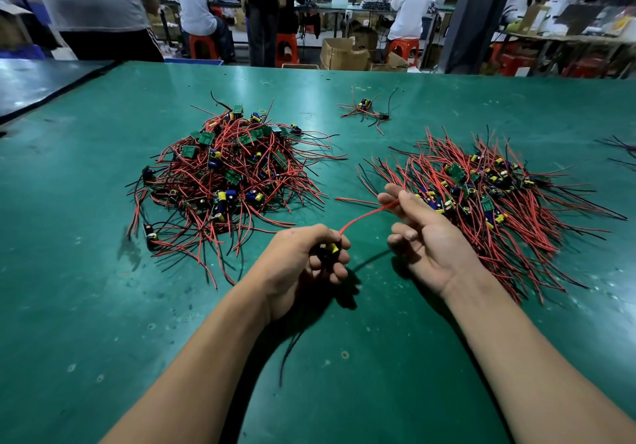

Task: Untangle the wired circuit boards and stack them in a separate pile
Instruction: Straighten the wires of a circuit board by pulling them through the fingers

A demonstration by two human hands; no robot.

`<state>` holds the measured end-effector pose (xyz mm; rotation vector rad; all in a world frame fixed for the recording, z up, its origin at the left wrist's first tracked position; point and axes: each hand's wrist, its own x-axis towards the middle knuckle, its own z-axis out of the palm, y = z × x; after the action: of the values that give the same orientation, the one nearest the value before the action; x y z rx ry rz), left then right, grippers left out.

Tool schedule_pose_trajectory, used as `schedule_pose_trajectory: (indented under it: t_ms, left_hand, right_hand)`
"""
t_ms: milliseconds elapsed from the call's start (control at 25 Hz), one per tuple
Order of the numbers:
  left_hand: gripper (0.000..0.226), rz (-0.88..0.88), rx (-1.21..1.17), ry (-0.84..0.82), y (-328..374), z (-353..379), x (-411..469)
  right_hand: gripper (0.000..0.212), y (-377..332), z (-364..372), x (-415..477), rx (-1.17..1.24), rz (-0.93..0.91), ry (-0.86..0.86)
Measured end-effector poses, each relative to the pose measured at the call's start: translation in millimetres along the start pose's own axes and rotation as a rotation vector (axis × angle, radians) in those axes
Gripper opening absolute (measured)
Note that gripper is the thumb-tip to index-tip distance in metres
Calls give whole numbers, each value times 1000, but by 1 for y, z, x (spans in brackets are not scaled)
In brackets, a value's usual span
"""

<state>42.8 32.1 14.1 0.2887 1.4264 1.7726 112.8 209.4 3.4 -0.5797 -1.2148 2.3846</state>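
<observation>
I'm gripping one circuit board [331, 250] in my left hand [303, 258], near centre, my right hand [423, 233] pinching its red wire [361, 218]. Risk: overpulling could be straining the joint, or the black lead [289, 350] snagging the right pile [488, 202].

Both hands over the near middle of the table [103, 306]: left hand [303, 258] holds a board [328, 252], from which a wire [364, 218] runs up and right to the right hand [423, 233], just beside it. Tangled heap [223, 171] lies on the table beyond and left of the left hand, apart from it; laid-out pile [488, 196] lies right of and beyond the right hand, its nearest wires passing close behind the fingertips. Small cluster [366, 110] sits farther back, beyond both hands and between the two piles; a loose lead [289, 350] trails from under the left hand toward the near edge.
</observation>
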Motion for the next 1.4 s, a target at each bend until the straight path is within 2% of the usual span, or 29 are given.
schedule_pose_trajectory:
  t_ms: [160, 240, 320, 520, 680, 880, 960, 1200, 1320, 1400]
  left_hand:
    - [15, 58, 9, 35, -4, 3, 3]
    - [12, 71, -15, 42, -6, 4, 3]
    - [9, 78, -38, 53, -6, 5, 4]
    - [16, 105, 94, 67, -8, 8, 2]
    - [19, 111, 204, 29, -8, 9, 0]
    - [22, 78, 285, -34, -7, 8, -2]
    - [21, 74, 276, -41, -7, 6, -2]
    - [16, 87, 234, -62, -8, 5, 0]
    - [16, 95, 211, -62, -9, 5, 2]
    - [16, 91, 198, -61, -9, 5, 3]
  right_hand:
    - [42, 12, 13, -8, -110, 47, -88]
    - [31, 23, 22, -17, -206, 102, -192]
    - [19, 30, 28, -22, -240, 102, -210]
    - [8, 26, 26, -17, -396, -8, -11]
    - [13, 22, 20, -8, -407, -104, 149]
    - [15, 10, 11, -2, -275, -185, 276]
    - [12, 7, 11, -1, -190, -158, 248]
    - [30, -5, 8, -4, 180, 54, 144]
    - [25, -9, 4, -3, 373, 154, 73]
    - [15, -11, 2, -2, 410, 167, 34]
